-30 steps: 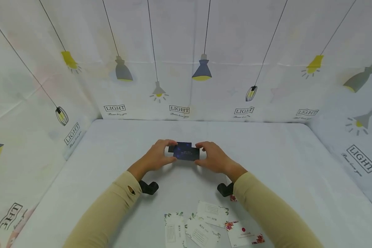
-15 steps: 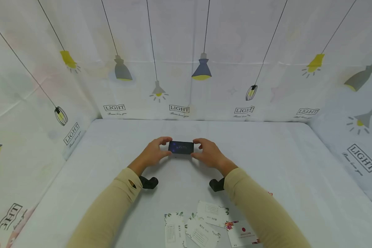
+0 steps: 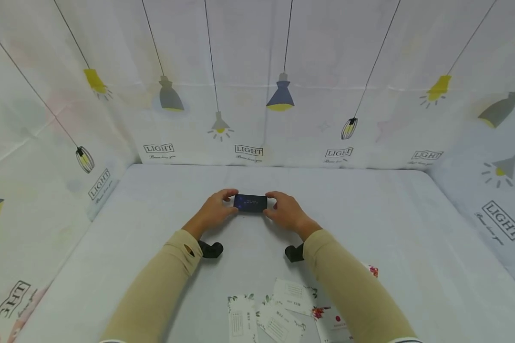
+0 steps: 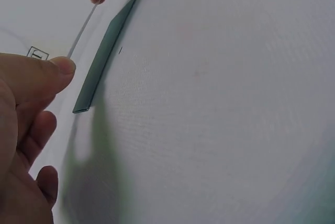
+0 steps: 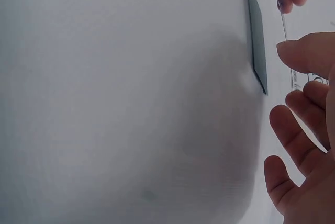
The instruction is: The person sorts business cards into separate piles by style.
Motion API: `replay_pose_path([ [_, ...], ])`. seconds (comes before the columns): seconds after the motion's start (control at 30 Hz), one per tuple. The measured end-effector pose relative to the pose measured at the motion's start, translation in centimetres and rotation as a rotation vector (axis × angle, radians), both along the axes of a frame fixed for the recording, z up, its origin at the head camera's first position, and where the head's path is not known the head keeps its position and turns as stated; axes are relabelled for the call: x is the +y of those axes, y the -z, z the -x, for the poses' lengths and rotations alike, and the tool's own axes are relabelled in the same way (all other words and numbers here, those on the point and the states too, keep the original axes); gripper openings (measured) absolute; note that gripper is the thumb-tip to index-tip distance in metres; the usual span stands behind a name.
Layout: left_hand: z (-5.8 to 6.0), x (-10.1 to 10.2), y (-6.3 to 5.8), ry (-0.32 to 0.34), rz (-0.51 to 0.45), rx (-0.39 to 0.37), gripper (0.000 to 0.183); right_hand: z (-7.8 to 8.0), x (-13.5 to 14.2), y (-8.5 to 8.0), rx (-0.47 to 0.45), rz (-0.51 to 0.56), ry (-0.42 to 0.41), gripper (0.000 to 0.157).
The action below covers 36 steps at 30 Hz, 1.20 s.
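Note:
Both hands hold one thin dark blue card (image 3: 250, 203) level between them, near the middle of the table. My left hand (image 3: 212, 209) pinches its left end between thumb and fingers, while my right hand (image 3: 289, 212) does the same at the right end. Seen edge-on in the left wrist view, the held card (image 4: 82, 33) is a thin line. Just beneath it on the table lies a dark flat piece (image 4: 106, 56), card-shaped and with a thin visible edge. The right wrist view also shows this dark piece (image 5: 256, 38) below the held card (image 5: 286, 28).
Near the front of the white table (image 3: 176, 190) lie several white cards (image 3: 242, 320) with leaf prints, some overlapping. A white card with red flowers (image 3: 332, 326) is partly under the right sleeve (image 3: 352, 286). A printed cloth wall (image 3: 304, 128) stands behind the table.
One second ago the held card sat lower right, uncovering part of the dark piece beneath. It has moved up and left over that piece, both hands moving with it; it barely shifts in the last half second.

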<state>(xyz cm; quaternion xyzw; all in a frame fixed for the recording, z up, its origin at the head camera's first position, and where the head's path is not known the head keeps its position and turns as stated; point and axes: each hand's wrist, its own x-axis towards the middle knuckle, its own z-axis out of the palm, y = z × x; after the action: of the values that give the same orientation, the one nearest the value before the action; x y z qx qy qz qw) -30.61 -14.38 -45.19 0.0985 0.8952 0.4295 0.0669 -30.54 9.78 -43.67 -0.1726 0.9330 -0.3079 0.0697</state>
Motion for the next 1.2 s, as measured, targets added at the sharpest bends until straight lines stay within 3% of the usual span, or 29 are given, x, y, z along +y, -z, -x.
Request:
replay_pose_path([
  [0.33, 0.9, -0.1, 1.0, 0.007, 0.014, -0.016, 0.055, 0.6, -0.3, 1.0, -0.020, 0.021, 0.025, 0.053],
  [1.2, 1.3, 0.4, 0.5, -0.025, 0.097, -0.071, 0.055, 1.4, -1.0, 1.7, -0.020, 0.004, 0.031, 0.053],
])
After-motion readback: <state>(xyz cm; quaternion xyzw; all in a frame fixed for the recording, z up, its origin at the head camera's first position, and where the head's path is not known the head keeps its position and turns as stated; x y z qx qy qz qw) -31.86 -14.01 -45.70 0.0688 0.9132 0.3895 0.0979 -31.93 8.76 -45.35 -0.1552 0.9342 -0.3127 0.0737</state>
